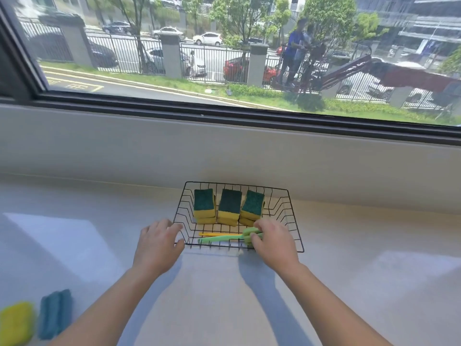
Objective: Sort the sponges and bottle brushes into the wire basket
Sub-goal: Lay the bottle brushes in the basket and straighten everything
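A black wire basket (294, 221) stands on the white counter near the wall. Three short stacks of yellow sponges with green scrub tops (229, 207) line its back. Along its front lies a green bottle brush (219, 238), handle pointing left, with a yellow brush handle (212, 234) just behind it. My right hand (272, 242) is inside the basket, fingers closed on the green brush's foam head. My left hand (159, 243) rests on the basket's front left corner, fingers on the rim wire.
At the bottom left corner of the counter lie a yellow sponge (15, 323) and a blue sponge (55, 313). A low white wall and a wide window rise behind the basket. Bare counter stretches to both sides.
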### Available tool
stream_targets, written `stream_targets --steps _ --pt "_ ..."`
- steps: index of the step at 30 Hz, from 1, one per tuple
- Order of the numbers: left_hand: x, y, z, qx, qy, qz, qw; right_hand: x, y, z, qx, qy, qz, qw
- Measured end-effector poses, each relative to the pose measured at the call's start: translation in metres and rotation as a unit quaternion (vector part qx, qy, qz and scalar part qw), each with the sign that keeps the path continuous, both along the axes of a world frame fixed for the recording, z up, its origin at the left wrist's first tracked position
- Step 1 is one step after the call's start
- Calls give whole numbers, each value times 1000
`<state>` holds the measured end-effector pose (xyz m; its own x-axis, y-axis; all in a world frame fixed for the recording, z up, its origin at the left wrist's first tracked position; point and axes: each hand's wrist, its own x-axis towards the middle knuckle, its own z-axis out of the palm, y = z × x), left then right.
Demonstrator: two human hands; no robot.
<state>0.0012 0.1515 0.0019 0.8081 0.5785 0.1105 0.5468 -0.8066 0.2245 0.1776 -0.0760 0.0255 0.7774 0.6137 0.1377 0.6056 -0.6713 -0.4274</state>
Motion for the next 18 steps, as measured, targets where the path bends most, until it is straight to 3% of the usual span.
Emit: stream_targets --steps 10,18 --pt "-120 4 9 6 -27 112 993 -81 58 9 1 -26 145 989" --pt "-225 12 -2 -4 5 215 977 -178 117 -8 -28 38 261 964"
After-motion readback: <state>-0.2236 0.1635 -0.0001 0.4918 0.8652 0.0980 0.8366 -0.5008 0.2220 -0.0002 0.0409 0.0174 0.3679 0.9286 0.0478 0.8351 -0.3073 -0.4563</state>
